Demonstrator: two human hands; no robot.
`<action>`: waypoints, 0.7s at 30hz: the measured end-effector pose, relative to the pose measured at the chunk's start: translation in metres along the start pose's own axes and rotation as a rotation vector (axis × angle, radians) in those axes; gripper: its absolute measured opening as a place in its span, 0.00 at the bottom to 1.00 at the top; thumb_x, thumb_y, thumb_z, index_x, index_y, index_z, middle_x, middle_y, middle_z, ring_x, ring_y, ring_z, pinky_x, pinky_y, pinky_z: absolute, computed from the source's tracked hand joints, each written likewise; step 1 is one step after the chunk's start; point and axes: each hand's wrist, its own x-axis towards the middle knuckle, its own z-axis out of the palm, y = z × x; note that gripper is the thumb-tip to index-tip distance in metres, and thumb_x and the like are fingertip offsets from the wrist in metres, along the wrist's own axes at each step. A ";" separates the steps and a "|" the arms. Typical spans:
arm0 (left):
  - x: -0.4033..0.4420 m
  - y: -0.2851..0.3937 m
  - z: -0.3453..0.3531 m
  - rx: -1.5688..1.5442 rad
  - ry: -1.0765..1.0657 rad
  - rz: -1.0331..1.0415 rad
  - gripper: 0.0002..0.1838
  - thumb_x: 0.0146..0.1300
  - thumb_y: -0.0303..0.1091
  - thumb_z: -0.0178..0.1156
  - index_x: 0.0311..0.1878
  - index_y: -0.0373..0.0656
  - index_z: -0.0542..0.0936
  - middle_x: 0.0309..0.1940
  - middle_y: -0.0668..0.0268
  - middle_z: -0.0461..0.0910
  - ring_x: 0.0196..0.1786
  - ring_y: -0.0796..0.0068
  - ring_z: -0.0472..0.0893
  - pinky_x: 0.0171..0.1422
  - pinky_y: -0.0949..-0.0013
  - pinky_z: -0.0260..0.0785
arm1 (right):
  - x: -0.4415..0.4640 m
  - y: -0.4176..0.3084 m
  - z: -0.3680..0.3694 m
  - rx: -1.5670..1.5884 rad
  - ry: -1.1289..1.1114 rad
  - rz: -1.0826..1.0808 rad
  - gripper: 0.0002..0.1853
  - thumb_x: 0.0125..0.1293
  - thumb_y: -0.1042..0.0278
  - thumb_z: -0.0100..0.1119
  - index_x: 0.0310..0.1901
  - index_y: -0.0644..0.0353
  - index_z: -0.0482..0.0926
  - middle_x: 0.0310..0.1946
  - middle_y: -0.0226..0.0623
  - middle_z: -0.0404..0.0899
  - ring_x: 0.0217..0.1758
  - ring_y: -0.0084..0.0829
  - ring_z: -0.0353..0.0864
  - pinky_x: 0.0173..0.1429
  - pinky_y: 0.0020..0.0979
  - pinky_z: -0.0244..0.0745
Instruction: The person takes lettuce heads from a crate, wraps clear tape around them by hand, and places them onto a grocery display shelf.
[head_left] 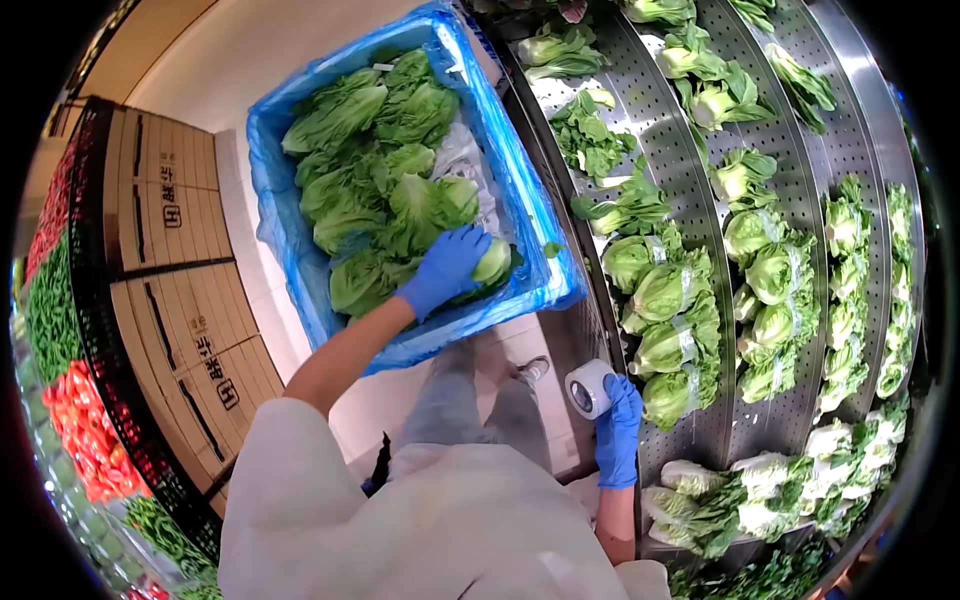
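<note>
My left hand (445,272), in a blue glove, reaches into a blue plastic-lined crate (535,262). Its fingers curl over a head of green lettuce (493,262) at the crate's near right corner. More lettuce heads (350,205) lie piled beside it, with crumpled clear plastic (475,170) along the right inner side. Lower right, my right hand (618,430), also gloved in blue, grips a roll of white tape (589,389). That roll is close to the shelf edge, beside lettuce heads (668,345) bound with white bands.
Stepped, perforated metal shelves (690,170) on the right hold rows of leafy greens, including loose bok choy (725,95) higher up. Cardboard boxes (190,330) line the left, below a black-edged display with red peppers (95,430) and green chillies (55,305).
</note>
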 end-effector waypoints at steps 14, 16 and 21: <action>-0.101 -0.080 -0.119 -1.505 0.430 -0.806 0.41 0.43 0.32 0.66 0.62 0.41 0.58 0.53 0.62 0.68 0.54 0.70 0.69 0.58 0.69 0.62 | 0.041 -0.006 0.080 0.132 -0.234 0.146 0.10 0.58 0.59 0.57 0.36 0.56 0.76 0.32 0.30 0.76 0.35 0.24 0.77 0.42 0.27 0.72; -0.119 -0.091 -0.130 -1.560 0.479 -0.765 0.38 0.45 0.34 0.65 0.61 0.41 0.60 0.54 0.61 0.68 0.56 0.68 0.69 0.59 0.68 0.62 | 0.040 0.000 0.072 0.124 -0.190 0.171 0.10 0.58 0.59 0.56 0.36 0.56 0.76 0.32 0.31 0.76 0.35 0.25 0.77 0.42 0.27 0.72; -0.131 -0.140 -0.095 -1.662 0.752 -0.773 0.20 0.57 0.36 0.56 0.51 0.39 0.67 0.48 0.55 0.73 0.51 0.62 0.74 0.57 0.61 0.67 | 0.029 -0.005 0.076 0.149 -0.223 0.186 0.13 0.61 0.59 0.54 0.40 0.58 0.75 0.36 0.34 0.77 0.39 0.28 0.77 0.46 0.30 0.73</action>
